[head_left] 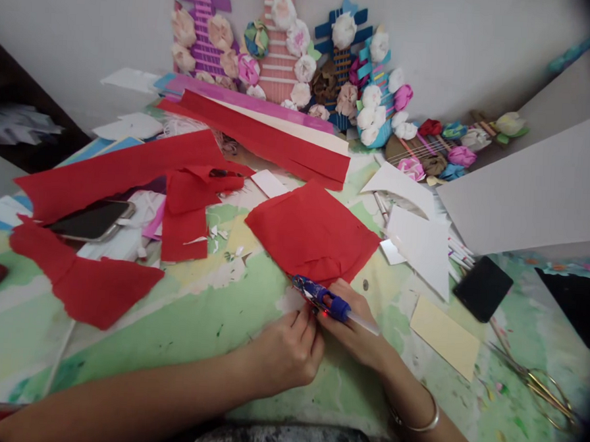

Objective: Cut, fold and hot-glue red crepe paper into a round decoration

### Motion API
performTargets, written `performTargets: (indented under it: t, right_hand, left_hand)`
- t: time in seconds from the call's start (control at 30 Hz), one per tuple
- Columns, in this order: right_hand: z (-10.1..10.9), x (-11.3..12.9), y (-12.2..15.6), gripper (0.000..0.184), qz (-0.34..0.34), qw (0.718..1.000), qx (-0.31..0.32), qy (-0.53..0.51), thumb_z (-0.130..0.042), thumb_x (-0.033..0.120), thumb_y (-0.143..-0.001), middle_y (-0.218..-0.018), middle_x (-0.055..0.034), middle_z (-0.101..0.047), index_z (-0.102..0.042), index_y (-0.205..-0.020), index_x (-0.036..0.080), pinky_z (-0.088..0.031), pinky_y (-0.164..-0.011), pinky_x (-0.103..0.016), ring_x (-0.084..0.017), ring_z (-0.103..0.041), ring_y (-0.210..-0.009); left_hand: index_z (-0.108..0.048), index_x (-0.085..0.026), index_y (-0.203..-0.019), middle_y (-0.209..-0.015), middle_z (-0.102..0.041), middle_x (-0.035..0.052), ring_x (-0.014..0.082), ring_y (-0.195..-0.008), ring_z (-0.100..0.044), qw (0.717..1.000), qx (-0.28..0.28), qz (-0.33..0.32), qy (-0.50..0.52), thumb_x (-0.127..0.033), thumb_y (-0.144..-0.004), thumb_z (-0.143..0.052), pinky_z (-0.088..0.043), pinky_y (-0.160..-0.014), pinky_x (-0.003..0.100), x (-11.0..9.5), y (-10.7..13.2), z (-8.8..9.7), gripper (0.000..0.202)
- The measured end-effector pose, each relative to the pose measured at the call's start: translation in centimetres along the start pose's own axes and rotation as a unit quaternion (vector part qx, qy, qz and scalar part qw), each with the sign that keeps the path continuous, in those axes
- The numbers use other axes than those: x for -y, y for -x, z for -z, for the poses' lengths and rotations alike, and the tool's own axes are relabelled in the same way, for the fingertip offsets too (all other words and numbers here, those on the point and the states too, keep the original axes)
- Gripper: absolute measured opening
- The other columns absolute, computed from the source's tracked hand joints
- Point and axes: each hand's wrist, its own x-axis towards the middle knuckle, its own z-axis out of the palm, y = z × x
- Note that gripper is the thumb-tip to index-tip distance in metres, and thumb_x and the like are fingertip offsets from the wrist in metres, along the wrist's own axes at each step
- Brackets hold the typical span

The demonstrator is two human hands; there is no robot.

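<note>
A blue glue gun (320, 298) with a clear glue stick at its rear sits in my right hand (356, 323), its small red light lit. Beneath its nozzle lies a red crepe-paper piece (314, 232), roughly square, with folded creases along its near edge. My left hand (288, 346) is closed just below that edge, its fingers pinched together close to the gun. Whether the fingertips hold the paper's near corner is hidden.
Red paper strips (270, 137) and scraps (98, 290) cover the left and back. A phone (94, 220) lies among them. At right are white card (417, 244), a black pad (483, 289), beige card (444, 338) and gold-handled scissors (538, 385). Flower-decorated guitars (283, 69) lean against the wall.
</note>
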Motion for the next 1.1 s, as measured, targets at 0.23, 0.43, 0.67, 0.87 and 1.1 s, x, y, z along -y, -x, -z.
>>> performTargets:
  t: [0.23,0.43,0.67,0.87,1.1]
  right_hand:
    - [-0.2,-0.2,0.1,0.015,0.004,1.0,0.002,0.004,-0.053,0.026,-0.086,-0.075,-0.0037,-0.053,-0.048,-0.073,0.02,-0.035,-0.066,-0.034,-0.019,-0.046,-0.073]
    - [-0.2,-0.2,0.1,0.014,0.008,1.0,-0.001,0.008,-0.052,0.025,-0.086,-0.077,-0.0039,-0.055,-0.049,-0.074,0.02,-0.036,-0.066,-0.034,-0.019,-0.047,-0.075]
    - [-0.1,-0.2,0.4,0.016,0.004,1.0,-0.004,0.018,-0.054,0.024,-0.086,-0.073,-0.0027,-0.053,-0.047,-0.072,0.02,-0.035,-0.065,-0.033,-0.018,-0.046,-0.072]
    - [0.2,-0.1,0.7,0.015,-0.001,0.999,0.003,0.037,-0.052,0.024,-0.086,-0.073,-0.002,-0.053,-0.047,-0.072,0.02,-0.035,-0.064,-0.032,-0.017,-0.045,-0.069]
    - [0.5,-0.2,1.6,0.01,-0.004,0.999,-0.003,0.045,-0.052,0.024,-0.085,-0.075,-0.0036,-0.055,-0.052,-0.076,0.02,-0.037,-0.066,-0.034,-0.019,-0.048,-0.072]
  left_hand:
    - [-0.061,-0.002,-0.096,-0.09,-0.07,0.0201,0.0296,-0.092,-0.066,1.0,0.004,0.0,0.002,-0.014,-0.084,-0.046,-0.048,-0.085,0.044,-0.3,0.3,-0.4,0.022]
    - [-0.061,-0.003,-0.096,-0.09,-0.07,0.0199,0.0298,-0.091,-0.066,1.0,-0.01,-0.001,-0.004,-0.014,-0.084,-0.045,-0.046,-0.088,0.046,-0.4,0.3,-0.5,0.022]
    - [-0.061,-0.002,-0.098,-0.094,-0.07,0.0215,0.0315,-0.095,-0.066,1.0,-0.008,-0.002,0.0,-0.015,-0.084,-0.047,-0.045,-0.09,0.047,-0.4,0.3,-0.6,0.024]
    - [-0.061,-0.004,-0.096,-0.094,-0.07,0.0211,0.03,-0.093,-0.067,1.0,-0.003,-0.005,0.0,-0.015,-0.085,-0.046,-0.045,-0.091,0.047,-0.3,0.3,-0.5,0.022]
    - [-0.061,-0.003,-0.097,-0.098,-0.07,0.0212,0.0311,-0.094,-0.067,1.0,-0.009,0.006,0.008,-0.014,-0.083,-0.047,-0.049,-0.087,0.044,-0.4,0.2,-0.6,0.023]
